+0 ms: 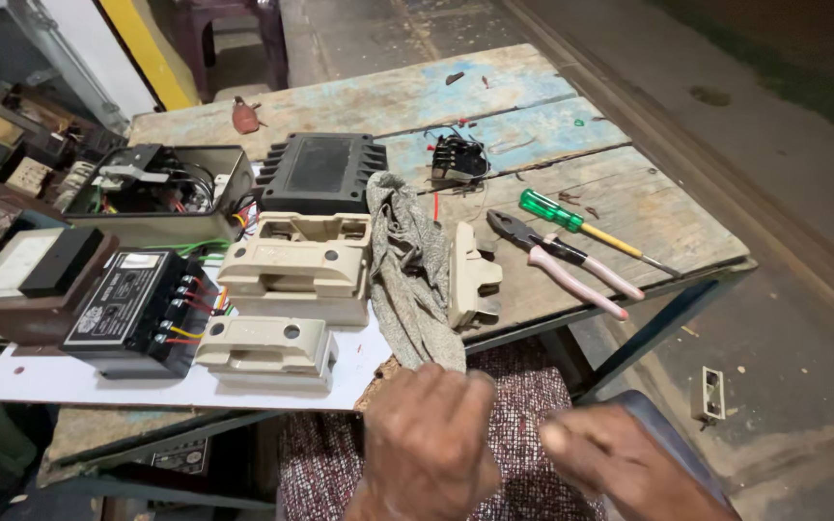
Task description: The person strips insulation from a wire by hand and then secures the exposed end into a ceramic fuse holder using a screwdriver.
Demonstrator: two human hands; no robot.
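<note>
Left hand (429, 439) fingers pinch the grey cloth (409, 275); right hand (620, 461) curled, empty; open box (171, 193) holds wiring.

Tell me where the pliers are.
In the head view the pliers lie on the right part of the wooden table, between the green-handled screwdriver and a beige switch part.

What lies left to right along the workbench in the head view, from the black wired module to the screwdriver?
Black wired module → cream switch housing → grey rag → cream cover piece → pink-handled pliers → green-handled screwdriver.
</note>
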